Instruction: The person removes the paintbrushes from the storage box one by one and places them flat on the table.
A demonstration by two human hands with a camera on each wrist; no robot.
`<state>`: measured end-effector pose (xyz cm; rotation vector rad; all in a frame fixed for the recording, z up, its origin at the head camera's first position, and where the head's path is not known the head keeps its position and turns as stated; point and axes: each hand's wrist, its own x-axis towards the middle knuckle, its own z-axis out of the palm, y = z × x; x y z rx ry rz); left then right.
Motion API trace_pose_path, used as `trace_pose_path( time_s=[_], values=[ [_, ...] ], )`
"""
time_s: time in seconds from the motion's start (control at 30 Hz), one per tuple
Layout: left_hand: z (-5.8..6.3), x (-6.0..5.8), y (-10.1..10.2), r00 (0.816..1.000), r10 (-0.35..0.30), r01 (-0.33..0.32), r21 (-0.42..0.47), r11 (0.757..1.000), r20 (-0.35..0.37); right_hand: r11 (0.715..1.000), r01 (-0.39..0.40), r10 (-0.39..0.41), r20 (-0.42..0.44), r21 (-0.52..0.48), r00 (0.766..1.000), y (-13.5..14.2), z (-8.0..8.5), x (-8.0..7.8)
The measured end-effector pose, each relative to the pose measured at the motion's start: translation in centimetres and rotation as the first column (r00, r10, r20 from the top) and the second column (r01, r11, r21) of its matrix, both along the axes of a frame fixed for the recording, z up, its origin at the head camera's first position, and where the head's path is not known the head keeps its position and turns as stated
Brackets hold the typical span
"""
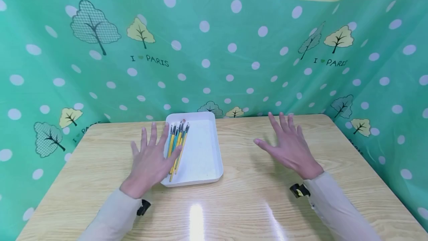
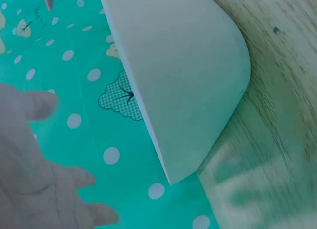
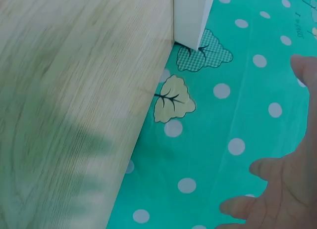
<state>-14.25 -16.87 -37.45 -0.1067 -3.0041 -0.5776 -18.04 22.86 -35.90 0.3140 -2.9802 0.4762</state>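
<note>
Hands poised over a bench [image 1: 240, 166] bearing a white tray [image 1: 202, 148] of slender brushes [image 1: 179, 137]. The brushes lie bunched along the tray's left side, bristles toward the cloth [image 1: 230, 58] and handles toward the person. The left hand [image 1: 148, 166] is spread above the tray's left edge, its grip wide open and holding nothing; the right hand [image 1: 291, 148], well to the right of the tray, is likewise spread, its grip empty. In judgement, sound handling from this posture would have the left hand brace the tray by its rim while the right hand reaches across and pinches one brush at mid-handle, lifting it upward so that its neighbours are not dragged and the bristles are not bent. The head view alone shows the brushes, and there the left thumb crosses in front of their handles, though contact cannot be told from that angle. The left wrist view shows instead the tray's outer wall with the fingers apart from it, and finger shadows [image 2: 252, 160] on the bench. The right wrist view shows the palm side of the right fingers, bare of any object, with only a corner of the tray beyond.
</note>
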Motion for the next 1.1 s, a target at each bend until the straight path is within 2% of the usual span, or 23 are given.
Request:
trace_pose_path(
  time_s=[0.13,0.23,0.47,0.73,0.9,1.1],
  values=[
    [0.3,0.0,-0.3,0.998,0.010,-0.017,0.099,0.995,0.065,1.000,0.002,-0.002,-0.005,-0.023,1.000,-0.6,0.1,-0.1],
    [0.3,-0.1,-0.4,0.994,0.039,-0.057,0.180,0.982,0.105,0.999,0.015,-0.015,0.006,-0.050,1.000,-0.9,0.3,-0.2],
    [0.2,-0.4,-1.0,0.975,0.147,-0.194,0.318,0.928,0.165,0.988,0.046,-0.032,0.094,-0.148,0.995,-2.3,0.2,-0.7],
    [-0.3,-0.9,-1.5,0.961,0.144,-0.220,0.332,0.917,0.237,0.966,0.041,0.001,0.160,-0.256,0.987,-4.5,0.4,-1.5],
    [-0.6,-1.1,-1.7,0.963,0.154,-0.226,0.358,0.906,0.220,0.957,0.040,0.015,0.186,-0.289,0.982,-5.8,0.4,-1.8],
    [-0.8,-1.2,-1.9,0.963,0.173,-0.238,0.351,0.906,0.207,0.921,0.053,0.054,0.261,-0.386,0.964,-7.5,0.5,-2.0]
  ],
)
